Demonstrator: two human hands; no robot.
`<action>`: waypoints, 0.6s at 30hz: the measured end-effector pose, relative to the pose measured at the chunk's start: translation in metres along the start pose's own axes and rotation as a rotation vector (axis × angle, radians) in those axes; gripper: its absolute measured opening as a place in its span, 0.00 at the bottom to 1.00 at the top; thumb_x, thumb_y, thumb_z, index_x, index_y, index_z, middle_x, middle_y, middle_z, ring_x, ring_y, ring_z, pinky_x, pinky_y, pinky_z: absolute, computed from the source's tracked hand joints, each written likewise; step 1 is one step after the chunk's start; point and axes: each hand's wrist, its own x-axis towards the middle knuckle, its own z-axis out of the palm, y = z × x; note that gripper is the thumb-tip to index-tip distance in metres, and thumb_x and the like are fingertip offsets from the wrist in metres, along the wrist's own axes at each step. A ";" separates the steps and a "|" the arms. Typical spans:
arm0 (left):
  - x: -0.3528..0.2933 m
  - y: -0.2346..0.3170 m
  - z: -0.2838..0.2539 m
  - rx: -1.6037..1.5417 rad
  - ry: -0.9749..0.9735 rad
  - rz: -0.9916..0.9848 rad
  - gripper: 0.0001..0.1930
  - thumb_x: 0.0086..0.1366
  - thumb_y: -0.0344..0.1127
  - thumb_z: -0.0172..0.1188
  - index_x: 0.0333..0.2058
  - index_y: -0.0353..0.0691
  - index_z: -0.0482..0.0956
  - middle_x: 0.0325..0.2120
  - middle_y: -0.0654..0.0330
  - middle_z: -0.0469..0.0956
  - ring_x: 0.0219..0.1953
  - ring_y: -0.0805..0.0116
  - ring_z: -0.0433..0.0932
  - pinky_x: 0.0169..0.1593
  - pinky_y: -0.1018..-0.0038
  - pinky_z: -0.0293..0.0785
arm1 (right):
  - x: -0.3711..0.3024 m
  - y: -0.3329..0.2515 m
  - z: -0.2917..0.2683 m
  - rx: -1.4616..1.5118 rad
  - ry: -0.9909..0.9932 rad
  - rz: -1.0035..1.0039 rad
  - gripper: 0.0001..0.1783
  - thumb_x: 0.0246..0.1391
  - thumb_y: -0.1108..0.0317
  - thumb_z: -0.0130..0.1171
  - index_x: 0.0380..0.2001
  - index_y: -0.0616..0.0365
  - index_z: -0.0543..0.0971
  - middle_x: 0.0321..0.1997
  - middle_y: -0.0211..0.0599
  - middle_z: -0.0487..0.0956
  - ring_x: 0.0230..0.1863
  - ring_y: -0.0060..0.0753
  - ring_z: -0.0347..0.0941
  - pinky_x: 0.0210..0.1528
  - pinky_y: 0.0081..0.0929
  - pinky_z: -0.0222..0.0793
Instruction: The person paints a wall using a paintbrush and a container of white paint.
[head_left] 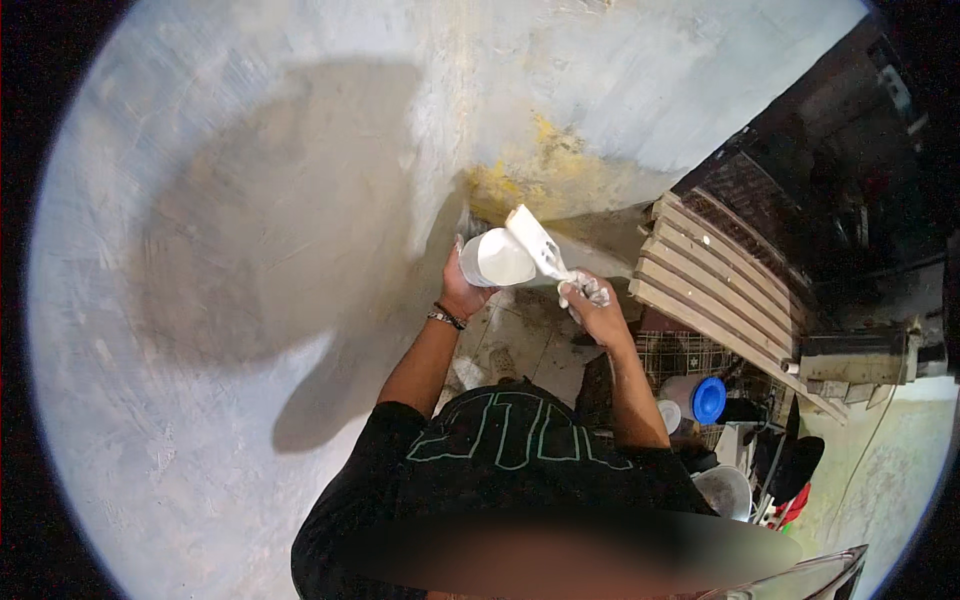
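Observation:
My left hand [462, 290] is wrapped round a white plastic tub [472, 262], tilted so that its mouth shows. White paint [506, 260] is visible inside. In my right hand [594, 304] is a paintbrush [537, 243], gripped by its handle, its head coated in white and its bristle end pointing up and away from me. The brush head is right by the tub's right rim; I cannot tell whether they touch. White smears cover the fingers of my right hand. Facing both hands is the corner of a patchy, pale wall [380, 180].
Yellow stained patches [545, 165] mark the wall low beyond the tub. To the right, a slatted wooden panel [715, 275] leans at a slant. Below it are a blue-rimmed container [709, 400], a grey bucket [728, 490] and assorted clutter. Pale floor tiles [530, 340] lie beneath my arms.

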 end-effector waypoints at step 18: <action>-0.099 -0.019 -0.042 -0.104 0.284 -0.019 0.33 0.62 0.62 0.35 0.50 0.38 0.66 0.45 0.53 0.72 0.47 0.56 0.72 0.49 0.59 0.70 | 0.140 0.041 0.045 0.597 0.419 0.235 0.14 0.56 0.57 0.48 0.30 0.58 0.71 0.16 0.31 0.70 0.08 0.22 0.58 0.08 0.21 0.53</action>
